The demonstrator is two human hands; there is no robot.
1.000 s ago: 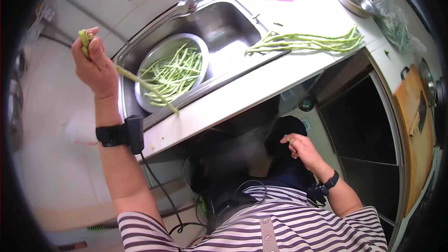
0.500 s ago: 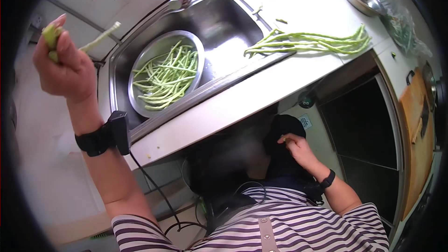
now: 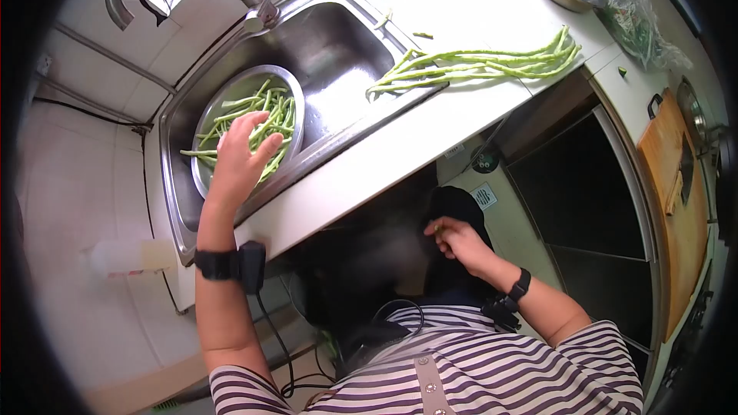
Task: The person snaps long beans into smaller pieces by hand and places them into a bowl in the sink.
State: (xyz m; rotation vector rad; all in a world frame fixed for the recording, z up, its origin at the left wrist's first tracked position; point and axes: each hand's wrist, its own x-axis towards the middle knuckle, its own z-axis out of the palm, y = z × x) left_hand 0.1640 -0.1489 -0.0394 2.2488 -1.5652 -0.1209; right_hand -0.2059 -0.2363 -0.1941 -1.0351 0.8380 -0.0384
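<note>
Dozens of beans (image 3: 283, 119), likely light, pliant and best grasped mid-length, lie in a bowl (image 3: 300, 111) at centre left beneath the loosely open left hand (image 3: 240, 160), while the right hand (image 3: 459, 244), lower centre, pinches a green scrap (image 3: 439, 228).

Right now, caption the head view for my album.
Left hand, fingers spread, over green beans in a metal bowl, inside a sink.

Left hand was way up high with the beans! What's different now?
The left hand came down and in over the bowl, and its fingers opened, letting go of the bundle. One bean now pokes past the bowl's rim. The right hand still pinches a green bit down low. The bowl is still in the sink, and the long beans still lie on the counter.
</note>
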